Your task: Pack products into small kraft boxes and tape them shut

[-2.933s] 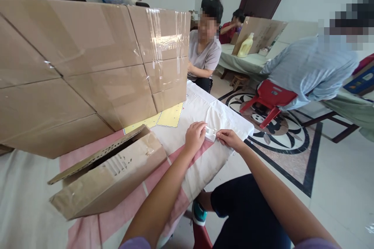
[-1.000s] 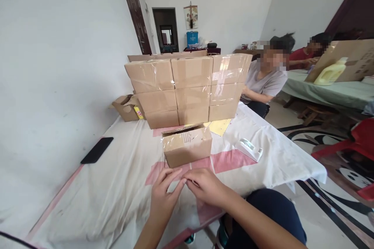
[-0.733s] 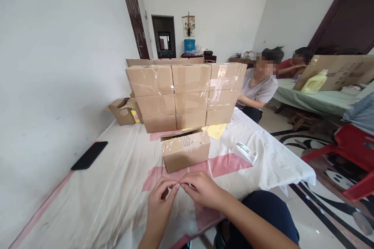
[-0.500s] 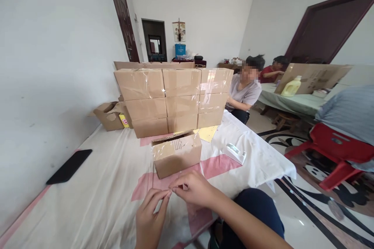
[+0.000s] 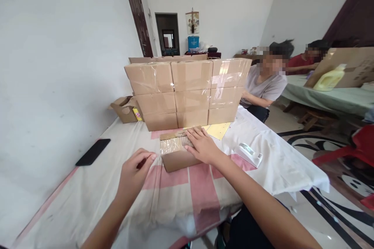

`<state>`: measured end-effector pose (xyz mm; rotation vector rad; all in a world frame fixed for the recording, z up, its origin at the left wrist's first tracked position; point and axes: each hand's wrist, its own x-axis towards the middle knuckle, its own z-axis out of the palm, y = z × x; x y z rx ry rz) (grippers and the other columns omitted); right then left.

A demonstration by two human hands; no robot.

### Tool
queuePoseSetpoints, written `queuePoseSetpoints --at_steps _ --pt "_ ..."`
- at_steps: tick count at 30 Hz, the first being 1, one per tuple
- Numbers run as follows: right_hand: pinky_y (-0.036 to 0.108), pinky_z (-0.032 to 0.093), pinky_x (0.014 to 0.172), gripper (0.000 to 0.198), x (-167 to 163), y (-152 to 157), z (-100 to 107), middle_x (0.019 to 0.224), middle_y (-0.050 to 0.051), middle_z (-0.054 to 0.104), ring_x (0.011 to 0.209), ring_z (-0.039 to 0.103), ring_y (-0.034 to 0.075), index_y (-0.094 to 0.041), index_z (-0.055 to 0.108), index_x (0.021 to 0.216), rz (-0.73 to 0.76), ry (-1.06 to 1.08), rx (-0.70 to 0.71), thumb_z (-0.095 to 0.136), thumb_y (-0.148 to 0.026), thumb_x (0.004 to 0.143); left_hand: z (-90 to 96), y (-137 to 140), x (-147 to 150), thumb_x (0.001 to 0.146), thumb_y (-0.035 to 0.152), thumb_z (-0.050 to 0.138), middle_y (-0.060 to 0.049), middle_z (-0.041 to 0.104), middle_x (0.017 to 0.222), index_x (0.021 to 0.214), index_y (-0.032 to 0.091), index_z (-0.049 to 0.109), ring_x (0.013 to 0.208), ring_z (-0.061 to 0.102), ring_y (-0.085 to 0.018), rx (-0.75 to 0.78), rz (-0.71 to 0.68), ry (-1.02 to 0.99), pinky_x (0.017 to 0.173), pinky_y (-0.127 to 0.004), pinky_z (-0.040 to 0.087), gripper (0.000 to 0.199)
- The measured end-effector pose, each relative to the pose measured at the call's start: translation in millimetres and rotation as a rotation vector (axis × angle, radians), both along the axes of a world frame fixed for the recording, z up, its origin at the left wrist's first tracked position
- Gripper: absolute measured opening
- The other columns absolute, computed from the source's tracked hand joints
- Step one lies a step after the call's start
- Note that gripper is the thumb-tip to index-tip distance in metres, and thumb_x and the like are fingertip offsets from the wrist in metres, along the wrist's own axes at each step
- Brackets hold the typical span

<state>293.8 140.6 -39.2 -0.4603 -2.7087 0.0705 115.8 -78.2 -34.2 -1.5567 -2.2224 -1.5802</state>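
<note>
A small cardboard box (image 5: 181, 158) with clear tape and printed lines on its top lies on the cloth in front of me. My right hand (image 5: 202, 144) rests flat on the top of this box at its right part, fingers stretched out and pressing the flap. To the left of the box, my left hand (image 5: 137, 167) is raised with thumb and fingers pinched together. Whatever may be between those fingertips is too small to make out. A white tape dispenser (image 5: 248, 155) sits to the right of the box.
Behind the box stands a stacked wall of taped cardboard boxes (image 5: 191, 103). An opened carton (image 5: 124, 111) is at the left, and a black phone (image 5: 93, 151) lies near the wall. A person (image 5: 265, 81) sits beyond the table's right edge; a yellow jug (image 5: 330, 78) stands on another table.
My hands, earlier pinched together in front of the box, have parted. The right moved forward onto the box top, whose raised flap is now down; the left moved left. The view shifted.
</note>
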Motion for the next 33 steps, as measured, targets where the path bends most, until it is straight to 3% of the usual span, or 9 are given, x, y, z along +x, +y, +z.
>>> queuePoseSetpoints --at_steps 4,9,12,15,19,33 --pt "0.054 0.020 0.126 0.062 1.4 -2.2 -21.0 0.159 0.012 0.042 0.150 0.034 0.032 -0.011 0.046 0.152 -0.012 -0.049 0.007 0.036 -0.050 0.105 31.2 27.8 -25.0 0.088 0.048 0.061 -0.001 0.066 0.079 0.077 0.020 0.069 0.071 0.055 -0.015 -0.247 -0.114 -0.011 0.067 -0.027 0.040 0.031" --pt "0.055 0.020 0.126 0.063 3.8 -3.0 -26.1 0.159 0.013 0.041 0.150 0.033 0.033 -0.008 0.046 0.151 -0.009 -0.027 0.062 0.033 -0.049 0.105 65.2 67.3 -50.0 0.082 0.055 0.064 -0.001 0.069 0.083 0.080 0.020 0.073 0.078 0.058 -0.018 -0.682 -0.381 -0.018 0.067 -0.027 0.041 0.036" --pt "0.055 0.019 0.126 0.063 2.8 -0.9 -27.5 0.157 0.013 0.044 0.150 0.034 0.033 -0.009 0.047 0.151 -0.007 -0.014 0.078 0.032 -0.050 0.105 75.1 87.2 -57.8 0.080 0.050 0.066 -0.001 0.072 0.089 0.084 0.021 0.074 0.085 0.061 -0.019 -0.857 -0.528 0.028 0.072 -0.027 0.044 0.031" --pt "0.056 0.020 0.125 0.063 2.5 0.1 -29.5 0.156 0.013 0.045 0.149 0.036 0.033 -0.009 0.047 0.151 -0.007 -0.006 0.076 0.032 -0.050 0.105 73.9 102.7 -63.4 0.076 0.047 0.069 -0.003 0.074 0.095 0.088 0.020 0.074 0.091 0.063 -0.020 -0.908 -0.564 0.037 0.078 -0.027 0.046 0.030" --pt "0.056 0.019 0.126 0.063 2.7 0.8 -31.1 0.156 0.013 0.045 0.149 0.036 0.033 -0.009 0.047 0.151 -0.005 0.016 0.074 0.034 -0.050 0.105 65.9 114.9 -69.6 0.073 0.049 0.070 -0.003 0.073 0.088 0.086 0.019 0.073 0.085 0.063 -0.019 -0.948 -0.512 0.122 0.073 -0.027 0.045 0.033" --pt "0.057 0.015 0.126 0.062 3.4 0.9 -28.2 0.155 0.014 0.046 0.149 0.036 0.034 -0.010 0.050 0.149 0.011 0.029 0.029 0.035 -0.049 0.105 48.1 125.2 -72.4 0.071 0.053 0.068 -0.003 0.070 0.083 0.084 0.019 0.072 0.077 0.059 -0.018 -0.954 -0.473 0.203 0.067 -0.027 0.042 0.037"
